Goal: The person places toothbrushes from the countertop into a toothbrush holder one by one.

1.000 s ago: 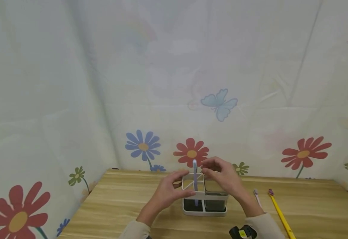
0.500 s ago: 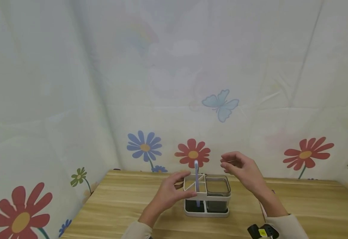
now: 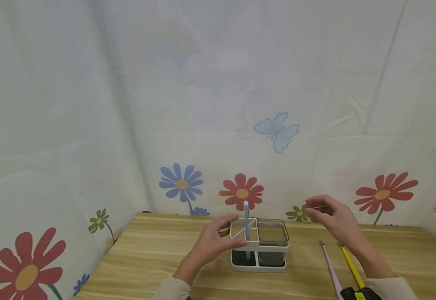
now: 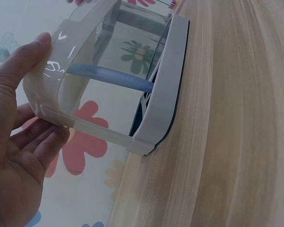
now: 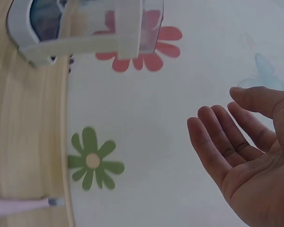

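A white toothbrush holder (image 3: 274, 248) stands on the table, its top divided into small compartments on the left. A clear smoky cup (image 3: 272, 259) sits in its right half. A blue-purple toothbrush (image 3: 246, 223) stands upright in one left compartment, its lower end at the dark base. My left hand (image 3: 209, 239) grips the holder's upper left side, thumb at the front and fingers behind, as the left wrist view shows on the white upper frame (image 4: 57, 71). To the right of the holder, my right hand (image 3: 335, 216) is raised, fingers loosely bent, holding nothing.
On the table's right side lie a pink toothbrush (image 3: 330, 266) and a yellow toothbrush (image 3: 352, 265), both partly covered by the right wrist's camera. Behind the wooden table (image 3: 150, 250) hangs a flower-printed curtain (image 3: 210, 104).
My right hand has moved away from the upright toothbrush, out to the right, uncovering the cup. My left hand stays on the holder. The pink toothbrush shows more fully.
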`<state>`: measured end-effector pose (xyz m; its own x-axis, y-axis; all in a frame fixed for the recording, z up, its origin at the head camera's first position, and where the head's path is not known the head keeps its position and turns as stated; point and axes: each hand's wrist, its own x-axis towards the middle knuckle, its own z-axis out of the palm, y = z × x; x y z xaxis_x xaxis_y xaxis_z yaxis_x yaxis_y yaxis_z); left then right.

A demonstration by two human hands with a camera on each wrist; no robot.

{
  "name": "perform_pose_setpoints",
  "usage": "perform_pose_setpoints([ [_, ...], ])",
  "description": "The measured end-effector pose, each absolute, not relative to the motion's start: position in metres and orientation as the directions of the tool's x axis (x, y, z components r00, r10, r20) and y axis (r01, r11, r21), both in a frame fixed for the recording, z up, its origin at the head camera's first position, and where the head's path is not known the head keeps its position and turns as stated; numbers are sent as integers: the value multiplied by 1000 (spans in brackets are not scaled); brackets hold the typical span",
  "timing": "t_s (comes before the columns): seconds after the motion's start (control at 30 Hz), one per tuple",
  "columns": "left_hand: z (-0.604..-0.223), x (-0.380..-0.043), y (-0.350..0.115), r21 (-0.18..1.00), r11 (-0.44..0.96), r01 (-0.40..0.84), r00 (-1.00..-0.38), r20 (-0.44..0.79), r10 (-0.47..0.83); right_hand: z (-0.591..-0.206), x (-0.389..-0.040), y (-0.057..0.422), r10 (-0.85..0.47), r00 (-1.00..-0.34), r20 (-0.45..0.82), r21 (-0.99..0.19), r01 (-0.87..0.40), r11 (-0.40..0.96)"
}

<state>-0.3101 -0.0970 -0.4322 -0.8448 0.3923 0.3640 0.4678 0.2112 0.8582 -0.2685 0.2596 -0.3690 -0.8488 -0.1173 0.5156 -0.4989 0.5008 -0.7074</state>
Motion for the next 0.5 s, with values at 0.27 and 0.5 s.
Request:
perform_pose_setpoints([
  [0.27, -432, -310, -97, 863, 202, 463, -846, 362, 392, -388, -263, 296, -75, -894, 443, -740, -411, 533],
  [0.5, -432, -309, -97, 858, 215, 467, -847, 364, 388, -398, -256, 323, -59, -923, 381, -733, -341, 588],
])
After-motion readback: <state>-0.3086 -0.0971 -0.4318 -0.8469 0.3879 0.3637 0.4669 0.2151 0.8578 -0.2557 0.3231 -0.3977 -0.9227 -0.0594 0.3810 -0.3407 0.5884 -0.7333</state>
